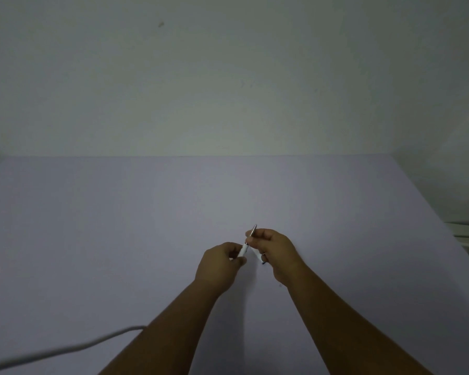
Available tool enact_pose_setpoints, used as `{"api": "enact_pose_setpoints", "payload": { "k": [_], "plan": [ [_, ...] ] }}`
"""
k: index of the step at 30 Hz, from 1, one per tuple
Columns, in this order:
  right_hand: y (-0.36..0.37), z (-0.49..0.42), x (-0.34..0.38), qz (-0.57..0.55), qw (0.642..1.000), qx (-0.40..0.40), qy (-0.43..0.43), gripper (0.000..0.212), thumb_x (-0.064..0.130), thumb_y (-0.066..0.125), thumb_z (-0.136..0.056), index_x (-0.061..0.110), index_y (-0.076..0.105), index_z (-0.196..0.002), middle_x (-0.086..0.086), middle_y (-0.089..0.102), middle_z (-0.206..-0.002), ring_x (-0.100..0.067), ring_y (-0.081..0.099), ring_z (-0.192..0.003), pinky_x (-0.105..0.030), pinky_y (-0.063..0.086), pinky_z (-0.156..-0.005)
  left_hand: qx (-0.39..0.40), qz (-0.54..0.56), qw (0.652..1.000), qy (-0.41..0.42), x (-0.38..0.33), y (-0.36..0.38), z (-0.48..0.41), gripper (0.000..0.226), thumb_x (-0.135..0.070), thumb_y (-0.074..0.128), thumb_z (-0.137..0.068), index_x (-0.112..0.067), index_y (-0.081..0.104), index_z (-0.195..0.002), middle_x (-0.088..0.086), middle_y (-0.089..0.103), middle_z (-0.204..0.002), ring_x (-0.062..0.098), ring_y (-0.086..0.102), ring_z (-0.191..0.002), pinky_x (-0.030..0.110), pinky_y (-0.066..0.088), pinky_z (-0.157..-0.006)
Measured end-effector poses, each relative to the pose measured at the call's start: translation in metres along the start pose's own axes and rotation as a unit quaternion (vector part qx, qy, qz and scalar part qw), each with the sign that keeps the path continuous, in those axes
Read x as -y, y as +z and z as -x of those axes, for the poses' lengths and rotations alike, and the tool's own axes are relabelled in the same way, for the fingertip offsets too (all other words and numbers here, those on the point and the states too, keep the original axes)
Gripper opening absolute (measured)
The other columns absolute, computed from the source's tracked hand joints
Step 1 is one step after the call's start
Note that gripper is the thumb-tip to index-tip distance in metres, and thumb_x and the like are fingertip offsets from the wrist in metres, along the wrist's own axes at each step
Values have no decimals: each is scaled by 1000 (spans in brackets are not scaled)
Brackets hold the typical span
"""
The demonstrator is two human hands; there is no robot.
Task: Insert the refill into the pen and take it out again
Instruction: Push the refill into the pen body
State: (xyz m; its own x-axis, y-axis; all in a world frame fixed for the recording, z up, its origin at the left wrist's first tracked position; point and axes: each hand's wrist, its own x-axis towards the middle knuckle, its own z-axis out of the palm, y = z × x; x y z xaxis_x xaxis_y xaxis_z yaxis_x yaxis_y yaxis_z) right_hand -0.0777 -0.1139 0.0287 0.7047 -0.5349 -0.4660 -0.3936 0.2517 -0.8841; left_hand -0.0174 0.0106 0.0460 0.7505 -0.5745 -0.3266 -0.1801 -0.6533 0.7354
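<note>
White pen barrel (242, 250) is pinched in my left hand (222, 262), slanting up-right toward the metal tip section (253, 230) clamped in my right hand (275, 251). Both pieces line up end to end above the table (119, 226).

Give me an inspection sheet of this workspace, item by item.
Surface: pale lilac table, bare apart from a cable.
Job's things: white pen barrel in left hand; metal tip piece and a thin white part, perhaps the refill, in right hand.
Clutter: nothing seen.
Grippers: both hands pinch parts with their fingers, above the table.
Cables: white cable at lower left.
Surroundings: plain wall; blurred white objects at right edge.
</note>
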Motion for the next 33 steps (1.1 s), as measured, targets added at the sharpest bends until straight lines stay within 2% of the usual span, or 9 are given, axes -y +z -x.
{"api": "enact_pose_setpoints", "payload": {
  "k": [5,9,12,15,19,21,25,29,33],
  "plan": [
    [4,-2,4,33,999,-18,30,25,28,73,-77,10,59,-87,0,60,-80,-12,49,-69,-26,38,-61,-6,-19,1000,0,-3,-1,-2,27,-22,62,-89,-15,66,-115,3,70,-115,18,63,-103,22,40,-80],
    [5,-2,8,24,1000,1,-5,17,22,72,-79,12,61,-86,4,62,-80,-7,54,-73,-22,38,-62,-4,-26,1000,0,-4,-2,-1,28,-23,62,-89,-15,66,-116,4,70,-115,19,63,-103,22,41,-80],
    [4,-2,10,39,999,0,8,21,33,68,-81,15,59,-78,4,54,-70,-8,46,-61,-23,35,-59,-4,-23,1000,-3,-4,-3,-1,27,-23,63,-89,-15,67,-114,3,70,-114,19,63,-102,23,42,-80],
    [1,-3,10,9,1000,1,-8,12,27,62,-87,16,67,-84,2,58,-77,-10,46,-62,-23,38,-60,-8,-22,1000,-8,-3,-5,0,25,-22,64,-88,-16,68,-112,3,71,-111,18,63,-101,24,42,-79],
    [2,-3,7,129,990,-48,-21,35,43,69,-78,11,55,-70,0,51,-69,-14,46,-66,-28,38,-63,-7,-28,1000,-4,-2,-4,1,26,-23,64,-87,-17,68,-112,1,71,-111,18,64,-100,25,44,-79],
    [3,-2,9,124,992,-36,-9,41,48,66,-78,9,57,-74,-1,50,-73,-14,45,-66,-29,38,-64,-8,-27,1000,-6,-2,-4,2,25,-24,65,-87,-18,68,-111,1,71,-110,17,64,-99,25,44,-79],
    [0,1,11,53,998,-2,-15,16,34,64,-84,20,65,-79,-1,61,-84,-16,53,-77,-28,41,-67,-12,-28,1000,-8,-2,-5,2,26,-24,65,-87,-17,68,-111,2,71,-110,19,64,-98,27,47,-80],
    [2,-1,7,153,987,-49,-12,41,51,68,-75,11,56,-76,-2,53,-74,-15,49,-69,-32,43,-67,-11,-44,999,-1,-3,-4,4,27,-25,64,-87,-18,67,-112,1,71,-110,19,64,-98,25,45,-77],
    [0,5,10,40,999,14,-27,7,30,62,-86,24,65,-87,3,63,-92,-12,56,-85,-27,44,-74,-12,-50,999,-6,-3,-7,4,27,-26,64,-87,-18,67,-113,1,70,-111,19,64,-99,26,45,-78]
  ]
}}
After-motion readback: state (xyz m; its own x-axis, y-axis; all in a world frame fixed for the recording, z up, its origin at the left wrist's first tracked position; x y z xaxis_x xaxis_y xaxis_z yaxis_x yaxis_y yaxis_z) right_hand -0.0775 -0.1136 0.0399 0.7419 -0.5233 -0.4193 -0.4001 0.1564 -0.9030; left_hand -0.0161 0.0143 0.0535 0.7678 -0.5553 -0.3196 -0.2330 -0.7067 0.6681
